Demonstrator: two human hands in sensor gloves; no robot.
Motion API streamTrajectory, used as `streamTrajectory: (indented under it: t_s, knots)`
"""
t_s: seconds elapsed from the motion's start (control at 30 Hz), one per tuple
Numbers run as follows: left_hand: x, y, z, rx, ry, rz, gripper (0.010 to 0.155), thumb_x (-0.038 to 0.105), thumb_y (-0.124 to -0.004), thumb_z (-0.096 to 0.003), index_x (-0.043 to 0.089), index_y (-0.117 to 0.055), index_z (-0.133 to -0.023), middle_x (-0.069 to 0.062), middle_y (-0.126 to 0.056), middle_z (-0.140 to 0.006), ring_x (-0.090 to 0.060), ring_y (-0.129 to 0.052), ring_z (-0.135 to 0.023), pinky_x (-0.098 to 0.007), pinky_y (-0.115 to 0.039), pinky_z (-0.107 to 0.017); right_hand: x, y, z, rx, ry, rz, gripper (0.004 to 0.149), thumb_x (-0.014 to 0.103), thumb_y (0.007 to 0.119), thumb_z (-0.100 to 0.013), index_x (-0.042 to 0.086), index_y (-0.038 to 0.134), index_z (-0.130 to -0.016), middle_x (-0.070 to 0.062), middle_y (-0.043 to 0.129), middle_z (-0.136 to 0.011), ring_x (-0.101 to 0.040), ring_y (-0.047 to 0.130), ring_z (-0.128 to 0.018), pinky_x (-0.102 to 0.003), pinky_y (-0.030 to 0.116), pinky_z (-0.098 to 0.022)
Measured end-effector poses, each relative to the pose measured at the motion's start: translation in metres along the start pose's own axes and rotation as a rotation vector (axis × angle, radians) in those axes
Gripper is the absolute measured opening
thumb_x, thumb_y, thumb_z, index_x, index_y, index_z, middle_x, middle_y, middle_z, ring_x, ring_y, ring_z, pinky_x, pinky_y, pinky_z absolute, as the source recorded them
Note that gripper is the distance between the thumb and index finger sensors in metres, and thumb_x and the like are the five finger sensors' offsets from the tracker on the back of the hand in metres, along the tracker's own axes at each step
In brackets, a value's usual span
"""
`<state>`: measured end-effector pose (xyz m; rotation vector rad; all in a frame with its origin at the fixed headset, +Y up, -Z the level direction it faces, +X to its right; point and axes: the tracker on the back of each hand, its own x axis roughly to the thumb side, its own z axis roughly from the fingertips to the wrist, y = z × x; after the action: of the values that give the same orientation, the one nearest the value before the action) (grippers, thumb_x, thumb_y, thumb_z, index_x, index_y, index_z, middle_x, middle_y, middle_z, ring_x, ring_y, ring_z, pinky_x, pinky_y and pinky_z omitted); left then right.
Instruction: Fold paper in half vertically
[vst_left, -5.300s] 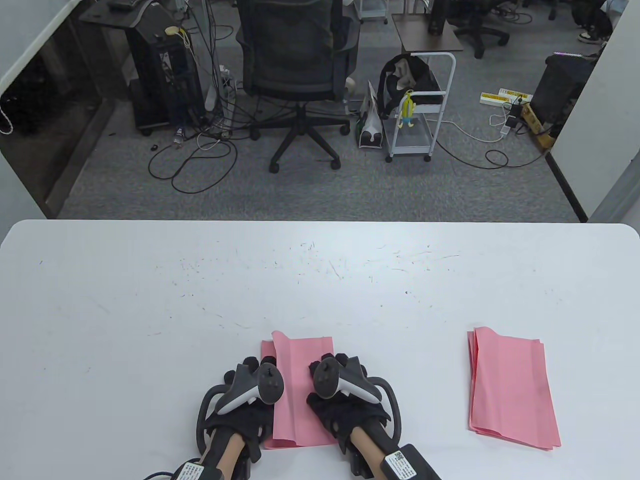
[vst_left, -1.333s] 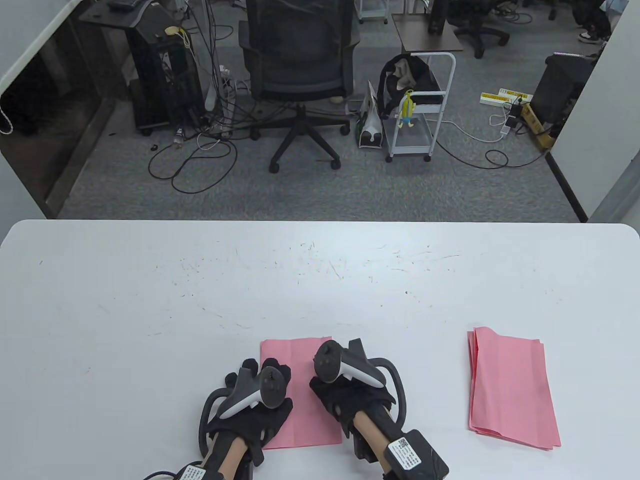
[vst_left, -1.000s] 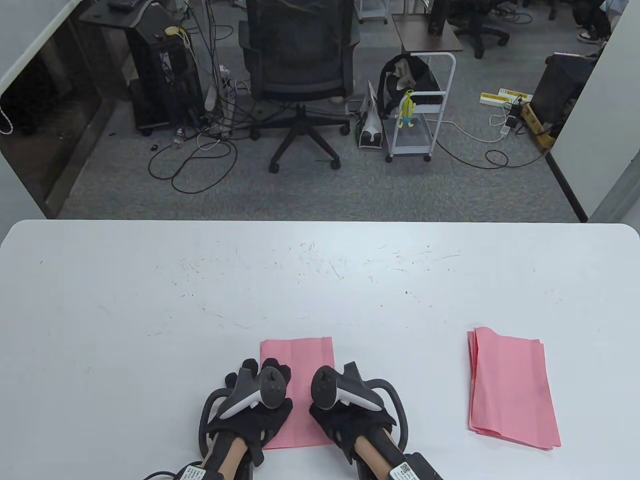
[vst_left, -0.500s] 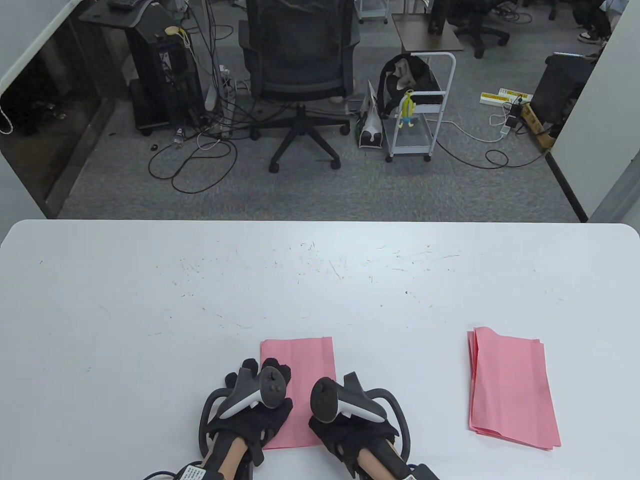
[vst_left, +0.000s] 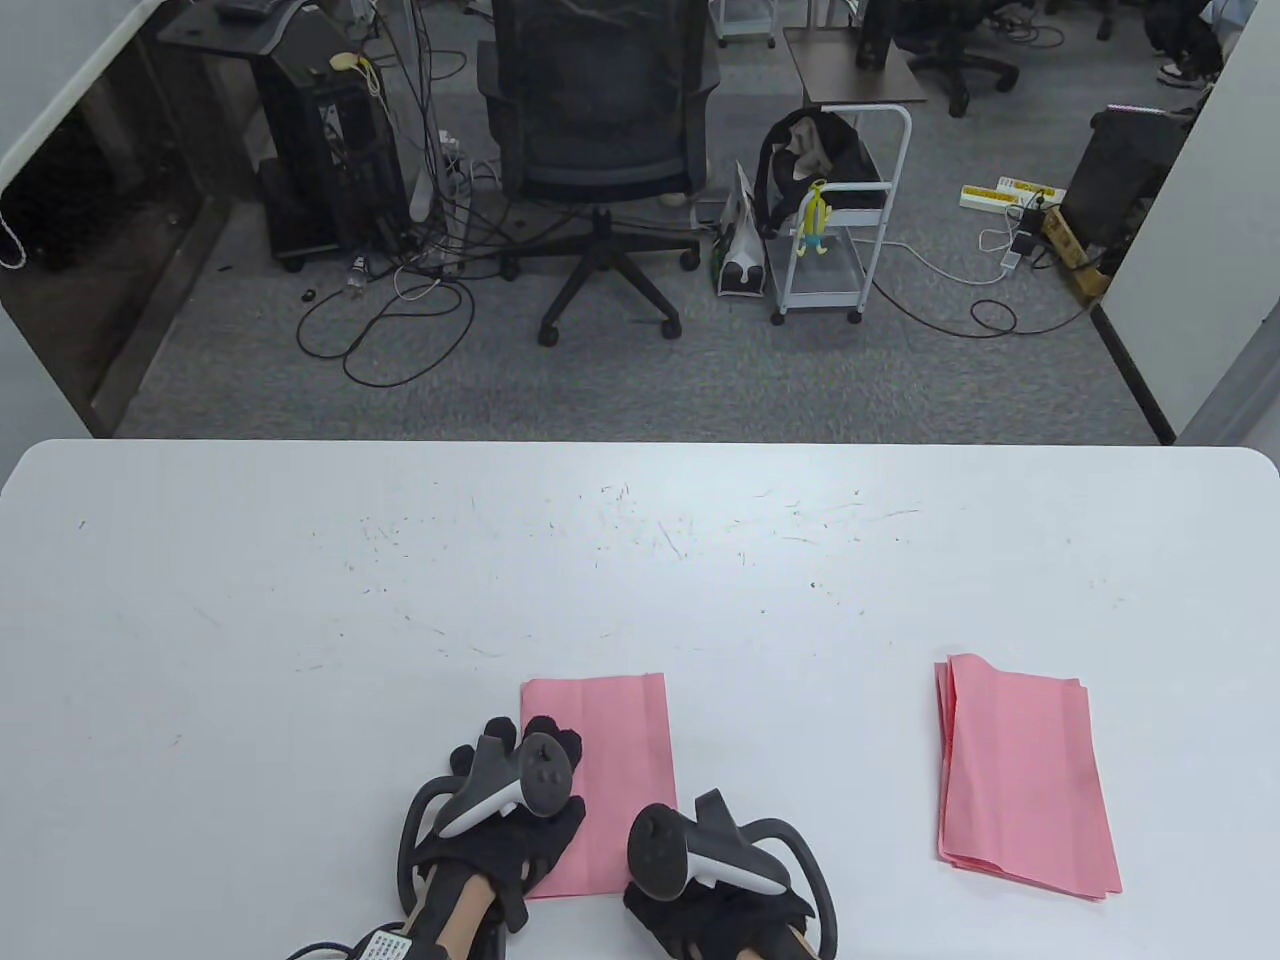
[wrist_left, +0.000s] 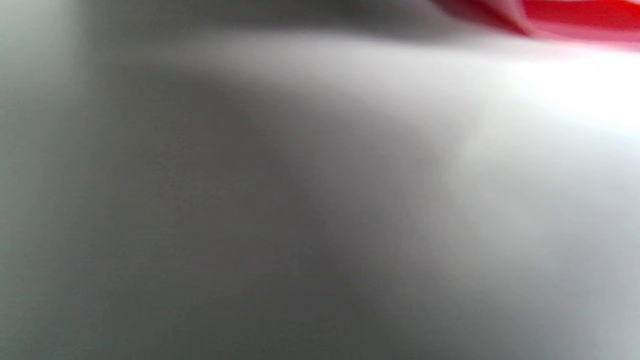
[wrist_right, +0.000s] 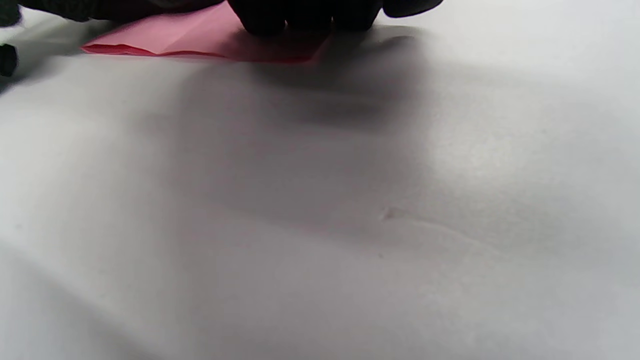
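A folded pink paper (vst_left: 610, 770) lies flat on the white table (vst_left: 300, 600) near the front edge. My left hand (vst_left: 520, 790) rests flat on the paper's left part, fingers spread. My right hand (vst_left: 700, 880) sits at the paper's near right corner, mostly under its tracker. In the right wrist view the right fingertips (wrist_right: 300, 17) press on the near edge of the paper (wrist_right: 190, 37). The left wrist view is blurred and shows only a strip of the paper (wrist_left: 575, 17) at the top.
A stack of folded pink papers (vst_left: 1025, 775) lies at the right of the table. Beyond the far edge stand an office chair (vst_left: 600, 150) and a white cart (vst_left: 835, 220).
My right hand has slid toward me along the paper's right side, from its upper part to its near corner. The left hand has stayed put. The raised flap from 5.3 s ago lies flat.
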<state>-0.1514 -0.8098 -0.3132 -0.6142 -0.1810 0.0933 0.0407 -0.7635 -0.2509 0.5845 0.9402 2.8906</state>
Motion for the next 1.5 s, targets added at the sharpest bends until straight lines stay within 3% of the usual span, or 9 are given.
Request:
streamTrajectory:
  t_s: [0.13, 0.33, 0.43, 0.67, 0.8, 1.1, 1.27, 1.5]
  knots:
    - [0.0, 0.0, 0.0, 0.0, 0.0, 0.0, 0.073, 0.061, -0.039, -0.0542, 0.038, -0.001, -0.113, 0.008, 0.008, -0.12, -0.039, 0.008, -0.109, -0.067, -0.006, -0.076, -0.018, -0.015, -0.006, 0.015, -0.009, -0.157, 0.059, 0.051, 0.063, -0.049, 0.023, 0.063, -0.102, -0.007, 0.061, -0.109, -0.035, 0.064, -0.098, -0.054, 0.057, -0.072]
    - [0.0, 0.0, 0.0, 0.0, 0.0, 0.0, 0.073, 0.061, -0.039, -0.0543, 0.038, -0.001, -0.113, 0.008, 0.008, -0.12, -0.039, 0.008, -0.109, -0.067, -0.006, -0.076, -0.049, -0.037, -0.032, -0.08, 0.132, -0.345, 0.067, 0.053, 0.06, -0.051, 0.024, 0.041, -0.108, -0.007, 0.037, -0.115, -0.038, 0.043, -0.105, -0.057, 0.045, -0.076]
    - [0.0, 0.0, 0.0, 0.0, 0.0, 0.0, 0.073, 0.061, -0.039, -0.0543, 0.038, -0.001, -0.113, 0.008, 0.008, -0.12, -0.039, 0.008, -0.109, -0.067, -0.006, -0.076, -0.056, -0.038, -0.051, -0.074, 0.203, -0.396, 0.071, 0.054, 0.06, -0.051, 0.024, 0.032, -0.109, -0.008, 0.027, -0.116, -0.04, 0.033, -0.106, -0.059, 0.038, -0.077]
    - [0.0, 0.0, 0.0, 0.0, 0.0, 0.0, 0.073, 0.061, -0.039, -0.0542, 0.038, -0.001, -0.113, 0.008, 0.008, -0.12, -0.039, 0.008, -0.109, -0.067, -0.006, -0.076, -0.055, -0.026, -0.076, -0.023, 0.266, -0.386, 0.072, 0.055, 0.059, -0.051, 0.023, 0.03, -0.109, -0.006, 0.016, -0.115, -0.04, 0.011, -0.104, -0.061, 0.02, -0.075]
    - [0.0, 0.0, 0.0, 0.0, 0.0, 0.0, 0.073, 0.061, -0.039, -0.0543, 0.038, -0.001, -0.113, 0.008, 0.008, -0.12, -0.039, 0.008, -0.109, -0.067, -0.006, -0.076, -0.05, -0.024, -0.077, -0.035, 0.265, -0.325, 0.072, 0.055, 0.059, -0.051, 0.024, 0.028, -0.109, -0.006, 0.016, -0.116, -0.041, 0.013, -0.105, -0.062, 0.022, -0.075]
    - [0.0, 0.0, 0.0, -0.002, -0.001, -0.001, 0.073, 0.061, -0.039, -0.0542, 0.038, -0.001, -0.113, 0.008, 0.008, -0.12, -0.039, 0.008, -0.109, -0.067, -0.006, -0.076, -0.037, -0.029, -0.067, -0.068, 0.183, -0.322, 0.072, 0.054, 0.059, -0.051, 0.029, 0.021, -0.108, -0.007, 0.033, -0.116, -0.04, 0.029, -0.106, -0.06, 0.033, -0.077]
    - [0.0, 0.0, 0.0, -0.002, -0.001, -0.001, 0.073, 0.061, -0.038, -0.0542, 0.038, -0.001, -0.113, 0.008, 0.009, -0.12, -0.039, 0.008, -0.109, -0.067, -0.006, -0.076, -0.022, -0.035, -0.058, -0.103, 0.115, -0.305, 0.074, 0.053, 0.062, -0.051, 0.03, 0.021, -0.108, -0.005, 0.047, -0.114, -0.034, 0.054, -0.104, -0.052, 0.053, -0.076]
    - [0.0, 0.0, 0.0, -0.002, -0.001, -0.001, 0.073, 0.061, -0.038, -0.0543, 0.038, -0.001, -0.113, 0.008, 0.009, -0.12, -0.04, 0.008, -0.109, -0.067, -0.006, -0.076, -0.032, -0.037, -0.056, -0.125, 0.092, -0.567, 0.072, 0.044, 0.069, -0.052, 0.024, 0.028, -0.107, -0.004, 0.061, -0.107, -0.017, 0.087, -0.081, -0.035, 0.079, -0.056]
